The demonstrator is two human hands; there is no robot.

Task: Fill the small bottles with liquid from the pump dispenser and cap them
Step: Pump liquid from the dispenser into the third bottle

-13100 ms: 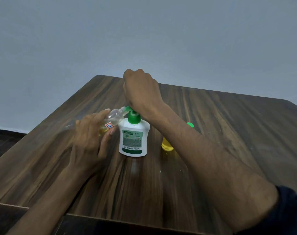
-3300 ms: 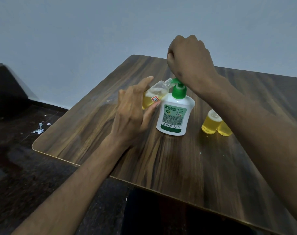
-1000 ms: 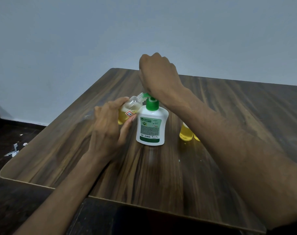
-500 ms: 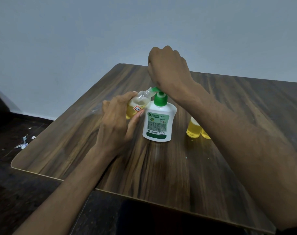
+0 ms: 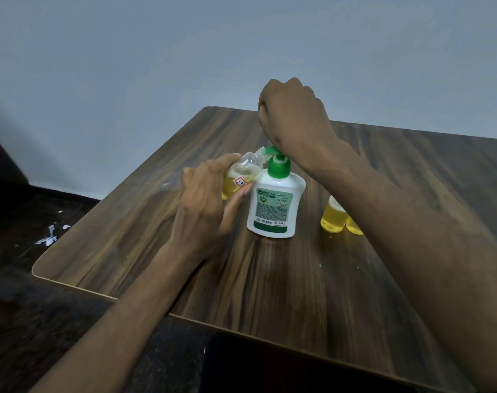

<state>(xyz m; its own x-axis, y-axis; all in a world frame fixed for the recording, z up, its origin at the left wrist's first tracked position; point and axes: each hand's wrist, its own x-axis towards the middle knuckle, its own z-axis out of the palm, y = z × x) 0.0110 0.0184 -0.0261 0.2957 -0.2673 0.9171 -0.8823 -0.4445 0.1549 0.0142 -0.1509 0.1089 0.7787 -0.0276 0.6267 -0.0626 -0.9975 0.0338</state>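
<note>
Dark wood-grain table (image 5: 284,293) carries all items. White plastic pump dispenser w/ green pump head and green-white label (image 5: 275,205) stands upright, just right of the left hand (image 5: 204,205) and directly below the right hand (image 5: 294,117). Right hand: fingers curled into a loose fist, heel of hand bearing on top of the green pump head; fingertips face away from camera, so what they hold, if anything, cannot be told. Left hand: fingers and thumb wrapped round a small clear plastic bottle w/ red-white sticker (image 5: 241,177), gripping it at the body. Bottle is tilted, its threaded neck angled up and to the right, mouth touching the green spout tip. No cap on it. Yellow liquid fills approx. the lower half; upper part shows clear w/ foam at the liquid line. Two more small clear bottles of yellow liquid (image 5: 333,217) stand upright on the table, right of the dispenser and below the right forearm, touching or just beside each other; the nearer one shows foam at the top, the farther one is partly hidden by the forearm. Caps on these: cannot tell. Dark floor w/ white paper scraps (image 5: 50,234) lies well left of the left hand, beyond the table edge. Plain grey wall behind.
</note>
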